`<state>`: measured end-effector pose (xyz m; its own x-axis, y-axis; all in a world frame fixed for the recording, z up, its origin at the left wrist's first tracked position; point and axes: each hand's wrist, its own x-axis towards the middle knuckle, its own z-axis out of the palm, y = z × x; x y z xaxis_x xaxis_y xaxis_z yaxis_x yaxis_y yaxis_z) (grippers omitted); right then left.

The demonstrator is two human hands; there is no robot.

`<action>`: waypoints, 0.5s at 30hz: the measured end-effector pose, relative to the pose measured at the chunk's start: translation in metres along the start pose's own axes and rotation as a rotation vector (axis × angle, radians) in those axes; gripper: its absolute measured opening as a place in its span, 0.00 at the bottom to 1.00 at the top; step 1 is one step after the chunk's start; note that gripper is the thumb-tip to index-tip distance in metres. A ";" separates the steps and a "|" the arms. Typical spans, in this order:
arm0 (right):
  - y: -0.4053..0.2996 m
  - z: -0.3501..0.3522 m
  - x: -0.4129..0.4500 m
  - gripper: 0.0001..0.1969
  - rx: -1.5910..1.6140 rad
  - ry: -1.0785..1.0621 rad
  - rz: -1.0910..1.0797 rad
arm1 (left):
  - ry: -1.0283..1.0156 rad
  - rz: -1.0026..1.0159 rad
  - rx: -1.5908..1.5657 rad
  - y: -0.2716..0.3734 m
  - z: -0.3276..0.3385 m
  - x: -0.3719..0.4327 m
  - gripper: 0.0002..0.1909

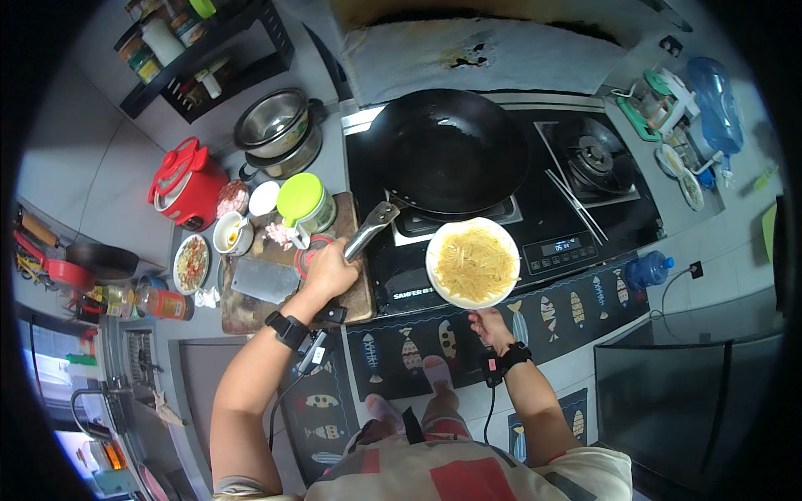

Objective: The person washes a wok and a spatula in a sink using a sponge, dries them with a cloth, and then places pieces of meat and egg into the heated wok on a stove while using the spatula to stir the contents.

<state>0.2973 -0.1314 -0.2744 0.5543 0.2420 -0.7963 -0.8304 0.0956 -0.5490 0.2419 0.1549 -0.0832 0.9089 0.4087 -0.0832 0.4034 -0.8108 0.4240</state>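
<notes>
My left hand [331, 268] grips the metal handle [371, 232] of a large black wok [445, 150]. The wok sits over the left burner of a black glass gas cooktop [376, 285], and a shiny patch shows inside it. My right hand [489, 327] holds a white plate [432, 278] by its near edge, in front of the wok. Thin pale-yellow shreds, perhaps potato, are heaped on the plate [476, 263]. Below my left hand, a cleaver blade [266, 280] lies on a wooden cutting board [250, 316].
Left of the cooktop are a green-lidded jar [307, 200], a small white bowl [233, 233], a plate of chopped ingredients [191, 264], stacked metal pots [276, 131] and a red cooker [188, 181]. Metal chopsticks [576, 205] lie beside the right burner [592, 153].
</notes>
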 end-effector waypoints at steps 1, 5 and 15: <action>-0.001 0.005 0.004 0.05 0.093 0.067 0.005 | -0.047 -0.029 -0.068 0.003 -0.004 -0.002 0.17; 0.014 -0.016 0.018 0.04 0.330 -0.157 -0.021 | 0.078 0.045 -0.055 0.011 -0.033 -0.025 0.35; 0.036 -0.035 0.040 0.07 -0.430 0.259 -0.820 | 0.246 -0.157 -0.433 -0.013 -0.016 -0.195 0.29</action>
<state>0.2917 -0.1517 -0.3351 0.9915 0.0315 -0.1260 -0.1153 -0.2345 -0.9653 0.0576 0.0926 -0.0584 0.7678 0.6405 0.0165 0.4050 -0.5051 0.7621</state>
